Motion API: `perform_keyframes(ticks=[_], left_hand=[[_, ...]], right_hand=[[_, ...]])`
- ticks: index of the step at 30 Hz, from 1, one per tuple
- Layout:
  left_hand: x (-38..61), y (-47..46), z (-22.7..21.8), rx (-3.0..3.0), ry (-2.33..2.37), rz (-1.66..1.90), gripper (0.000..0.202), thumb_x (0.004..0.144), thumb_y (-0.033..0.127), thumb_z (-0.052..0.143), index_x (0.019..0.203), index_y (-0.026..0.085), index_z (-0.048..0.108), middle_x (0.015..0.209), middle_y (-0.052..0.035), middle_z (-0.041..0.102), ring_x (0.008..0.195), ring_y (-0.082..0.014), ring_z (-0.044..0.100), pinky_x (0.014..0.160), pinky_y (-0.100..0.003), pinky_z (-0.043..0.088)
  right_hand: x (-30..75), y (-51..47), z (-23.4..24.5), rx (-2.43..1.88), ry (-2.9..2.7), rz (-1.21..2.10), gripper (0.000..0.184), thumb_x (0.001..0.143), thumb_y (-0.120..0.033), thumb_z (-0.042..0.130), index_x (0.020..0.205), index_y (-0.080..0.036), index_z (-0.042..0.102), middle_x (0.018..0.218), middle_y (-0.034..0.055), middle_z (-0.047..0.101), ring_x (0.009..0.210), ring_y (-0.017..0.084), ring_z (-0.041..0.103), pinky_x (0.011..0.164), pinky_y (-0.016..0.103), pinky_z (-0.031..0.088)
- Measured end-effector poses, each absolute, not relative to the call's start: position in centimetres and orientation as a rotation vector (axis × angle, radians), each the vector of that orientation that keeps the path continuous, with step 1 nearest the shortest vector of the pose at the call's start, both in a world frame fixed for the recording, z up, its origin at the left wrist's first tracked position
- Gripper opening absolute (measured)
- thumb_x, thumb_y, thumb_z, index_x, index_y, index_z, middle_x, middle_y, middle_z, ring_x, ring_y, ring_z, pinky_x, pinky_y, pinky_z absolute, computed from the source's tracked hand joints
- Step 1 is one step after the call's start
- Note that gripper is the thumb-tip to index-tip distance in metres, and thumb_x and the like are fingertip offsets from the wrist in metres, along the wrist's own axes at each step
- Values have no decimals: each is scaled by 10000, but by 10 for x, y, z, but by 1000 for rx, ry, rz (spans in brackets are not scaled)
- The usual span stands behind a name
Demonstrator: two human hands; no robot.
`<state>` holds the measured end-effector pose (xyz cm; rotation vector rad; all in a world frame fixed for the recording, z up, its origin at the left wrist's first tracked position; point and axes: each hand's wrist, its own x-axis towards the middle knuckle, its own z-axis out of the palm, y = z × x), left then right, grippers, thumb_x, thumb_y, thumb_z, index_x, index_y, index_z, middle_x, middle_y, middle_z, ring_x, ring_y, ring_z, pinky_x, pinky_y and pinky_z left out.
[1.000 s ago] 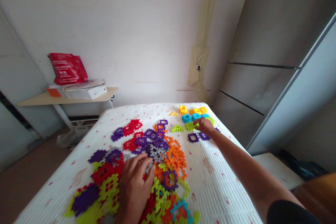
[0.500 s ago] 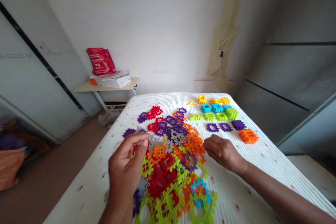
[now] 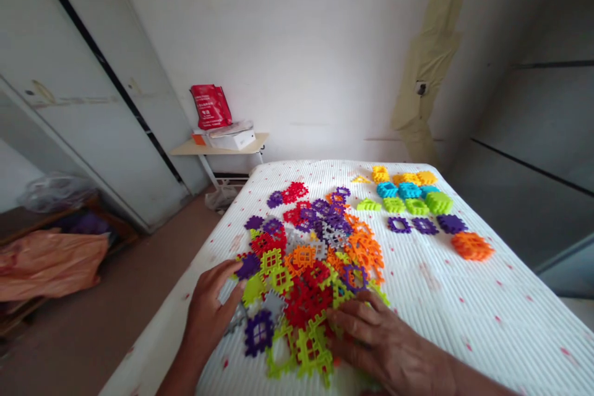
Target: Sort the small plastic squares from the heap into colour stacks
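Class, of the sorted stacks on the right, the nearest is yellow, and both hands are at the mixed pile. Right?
Not quite: the head view shows an orange stack nearest. The left hand and right hand are indeed at the mixed pile.

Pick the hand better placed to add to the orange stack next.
Probably the right hand: it is on the right side of the loose pile, closer to the orange stack. The left hand is at the left edge.

Right hand (image 3: 394,343) palm-down (fingers (image 3: 357,315) bent)
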<state>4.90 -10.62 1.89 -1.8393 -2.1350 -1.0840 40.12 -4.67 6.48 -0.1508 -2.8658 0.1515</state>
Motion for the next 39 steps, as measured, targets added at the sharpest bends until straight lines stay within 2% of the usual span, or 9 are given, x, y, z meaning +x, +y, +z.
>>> perform_keyframes(ticks=[4, 6, 10, 14, 18, 24, 29, 33, 39], left_hand=[[56, -105, -1, -1978, -2166, -1005, 473, 803, 423, 518, 1240, 243, 534, 1284, -79, 546, 1187, -246, 492, 978, -429, 431], [60, -104, -5, -2054, -2154, -934, 473, 803, 430, 519, 1246, 265, 532, 1327, -78, 511, 1214, -262, 468, 992, -466, 409], [68, -106, -6, -2173, -2106, -798, 458, 807, 423, 522, 1251, 308, 527, 1374, -59, 468, 1267, -282, 408, 1015, -508, 368], [72, -110, -3, -2297, -2050, -747, 464, 832, 401, 501, 1286, 309, 489, 1412, -49, 426, 1322, -269, 333, 1052, -502, 329], [78, -112, 0, -2394, -2019, -778, 466, 850, 383, 481, 1311, 314, 458, 1437, -47, 393, 1325, -256, 334, 1055, -480, 338], [91, -111, 3, -2522, -1962, -848, 485, 861, 369, 471, 1340, 318, 418, 1459, -47, 363, 1323, -242, 347, 1052, -449, 355], [92, -112, -1, -2455, -1959, -914, 483, 865, 328, 464, 1345, 304, 413, 1445, -54, 384, 1313, -230, 364, 1046, -431, 372], [90, -112, -3, -2376, -1933, -893, 479, 856, 317, 473, 1332, 294, 430, 1413, -66, 427, 1288, -239, 398, 1047, -449, 363], [88, -122, 7, -2294, -1808, -795, 525, 808, 364, 519, 1321, 290, 431, 1373, -73, 467, 1241, -266, 430, 1006, -467, 360]], right_hand=[[393, -45, 47, -283, -2822, 29, 478, 868, -353, 508, 1322, -216, 451, 1400, 86, 437, 1209, 261, 433, 1033, 459, 273], [390, -38, 38, -389, -2776, 8, 443, 860, -310, 513, 1292, -218, 482, 1382, 89, 460, 1197, 264, 444, 1019, 468, 288], [382, -25, 30, -466, -2725, 4, 430, 843, -331, 530, 1253, -200, 516, 1328, 105, 512, 1159, 274, 473, 967, 462, 358], [373, -11, 27, -534, -2608, -19, 358, 856, -268, 508, 1202, -182, 548, 1251, 119, 570, 1086, 254, 532, 925, 437, 415], [361, 9, 31, -601, -2492, 19, 240, 887, -218, 447, 1064, -169, 602, 1133, 120, 625, 983, 212, 580, 837, 345, 478], [339, 45, 48, -938, -2395, 102, 191, 891, -259, 445, 903, -182, 620, 883, 81, 657, 842, 198, 602, 729, 298, 483], [339, 72, 43, -1211, -2211, 96, 217, 885, -302, 463, 981, -191, 622, 918, 78, 668, 838, 199, 623, 728, 296, 474], [361, 76, 36, -1102, -2140, 88, 265, 903, -337, 445, 1059, -182, 593, 996, 93, 652, 877, 206, 629, 752, 318, 500], [408, 25, 40, -671, -2279, 204, 252, 893, -321, 483, 1089, -193, 577, 1043, 101, 638, 982, 200, 598, 837, 324, 504]])
